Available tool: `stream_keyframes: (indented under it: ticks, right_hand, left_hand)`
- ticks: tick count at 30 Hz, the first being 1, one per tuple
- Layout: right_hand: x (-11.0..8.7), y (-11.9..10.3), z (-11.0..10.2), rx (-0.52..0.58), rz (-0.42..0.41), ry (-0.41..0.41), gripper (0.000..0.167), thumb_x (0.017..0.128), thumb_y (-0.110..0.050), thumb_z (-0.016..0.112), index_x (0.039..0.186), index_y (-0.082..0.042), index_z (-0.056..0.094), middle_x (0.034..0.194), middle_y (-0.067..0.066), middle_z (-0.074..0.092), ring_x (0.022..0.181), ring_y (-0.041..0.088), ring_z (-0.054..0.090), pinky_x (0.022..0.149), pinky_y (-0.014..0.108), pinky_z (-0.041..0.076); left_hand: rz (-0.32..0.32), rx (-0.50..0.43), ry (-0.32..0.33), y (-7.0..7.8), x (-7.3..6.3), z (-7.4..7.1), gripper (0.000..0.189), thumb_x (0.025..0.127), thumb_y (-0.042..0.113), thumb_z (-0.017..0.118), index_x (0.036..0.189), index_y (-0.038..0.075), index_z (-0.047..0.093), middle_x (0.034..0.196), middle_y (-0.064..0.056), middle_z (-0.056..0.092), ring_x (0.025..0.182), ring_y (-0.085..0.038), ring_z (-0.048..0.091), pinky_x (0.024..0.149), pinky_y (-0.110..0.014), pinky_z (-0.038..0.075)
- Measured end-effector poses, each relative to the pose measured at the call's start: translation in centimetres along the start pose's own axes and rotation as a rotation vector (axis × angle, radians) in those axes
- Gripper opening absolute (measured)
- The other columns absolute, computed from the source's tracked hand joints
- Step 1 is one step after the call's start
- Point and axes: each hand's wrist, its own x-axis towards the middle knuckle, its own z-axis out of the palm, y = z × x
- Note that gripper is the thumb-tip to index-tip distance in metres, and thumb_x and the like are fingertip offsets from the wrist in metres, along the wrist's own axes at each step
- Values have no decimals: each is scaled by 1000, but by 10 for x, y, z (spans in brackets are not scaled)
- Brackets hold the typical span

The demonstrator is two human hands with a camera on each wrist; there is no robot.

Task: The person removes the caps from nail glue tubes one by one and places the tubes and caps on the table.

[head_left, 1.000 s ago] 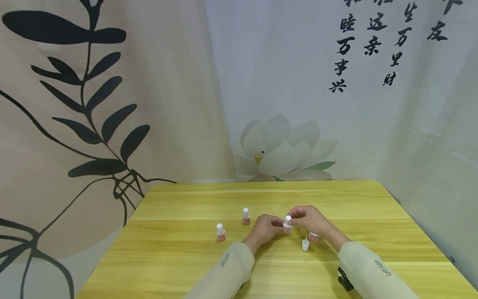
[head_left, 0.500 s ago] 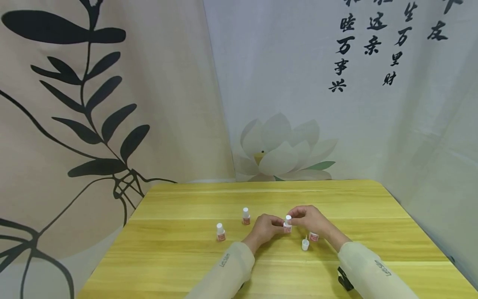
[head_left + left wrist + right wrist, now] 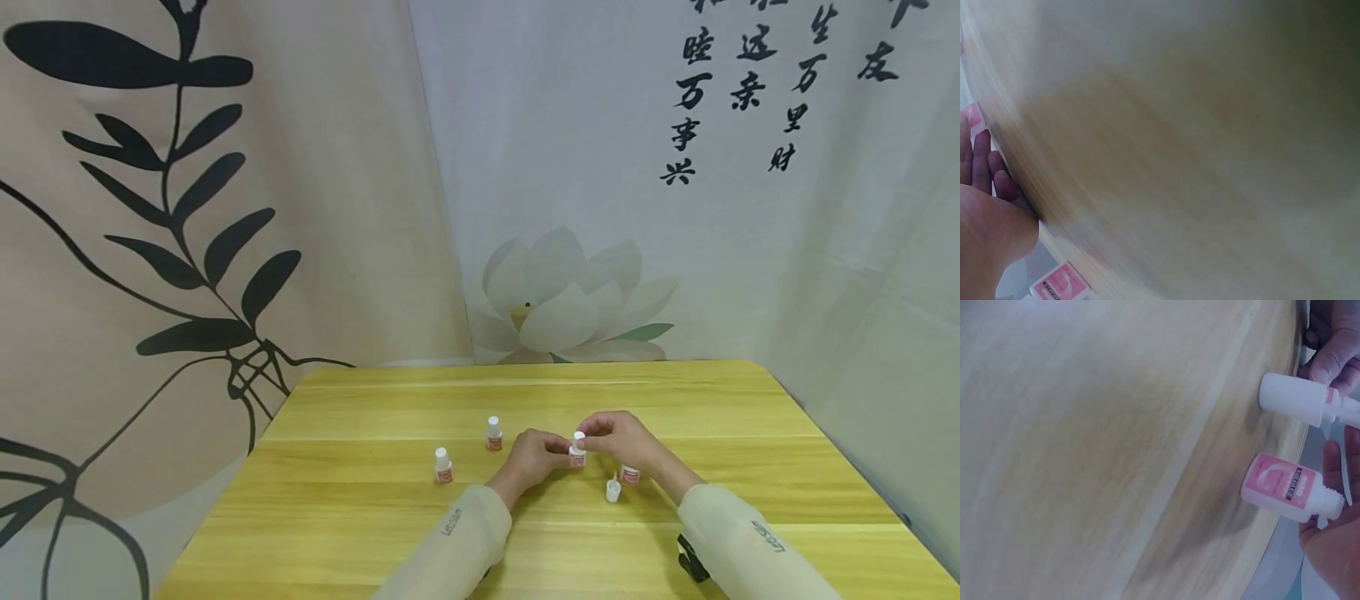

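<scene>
Between the two hands, a small white bottle with a pink label point(image 3: 577, 458) stands upright on the table. My left hand point(image 3: 534, 458) grips its body from the left. The fingers of my right hand point(image 3: 622, 438) pinch its white cap point(image 3: 579, 437) from the right. Under the right hand is a second bottle point(image 3: 631, 475); in the right wrist view this uncapped bottle point(image 3: 1282, 487) shows a bare threaded neck. Just left of it, a loose white cap point(image 3: 613, 492) stands upside down, its thin applicator pointing up. The left wrist view catches only part of the left hand point(image 3: 997, 219).
Two more capped bottles stand to the left, one nearer point(image 3: 444, 467) and one farther back point(image 3: 494, 434). All rest on a yellow wooden table point(image 3: 360, 517). A printed curtain point(image 3: 360, 167) hangs behind it. A black object point(image 3: 692, 560) shows beneath the right sleeve.
</scene>
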Motion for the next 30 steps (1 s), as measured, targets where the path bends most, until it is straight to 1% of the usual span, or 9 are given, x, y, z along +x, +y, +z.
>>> stream_keyframes:
  ticks: [9, 16, 23, 30]
  right_hand:
    - [0, 1, -1, 17, 12, -3, 24, 90, -28, 75, 107, -11, 70, 101, -2, 68, 99, 18, 61, 91, 45, 49]
    - [1, 2, 0, 8, 31, 7, 19, 90, -28, 75, 103, -14, 72, 99, -3, 69, 98, 18, 62, 92, 47, 48]
    - [0, 0, 0, 7, 13, -5, 26, 90, -30, 75, 108, -11, 70, 102, -2, 69, 101, 19, 61, 92, 48, 49]
    - [0, 0, 1, 1, 24, -2, 21, 89, -29, 76, 103, -14, 72, 99, -3, 69, 101, 20, 61, 93, 49, 48]
  left_hand:
    - [-4, -11, -5, 0, 1, 0, 15, 79, 30, 85, 87, 18, 80, 82, 13, 72, 83, -2, 58, 86, -32, 49]
    - [-7, -10, -11, 0, 1, 0, 15, 79, 31, 84, 87, 18, 80, 82, 13, 72, 84, -2, 58, 86, -31, 49]
    - [-8, -6, -12, 0, 0, 0, 15, 79, 31, 85, 86, 19, 80, 81, 13, 72, 83, -3, 58, 85, -31, 49]
    - [-21, 1, -12, 1, -1, -1, 14, 79, 31, 84, 84, 20, 80, 81, 14, 71, 83, -3, 58, 85, -31, 49]
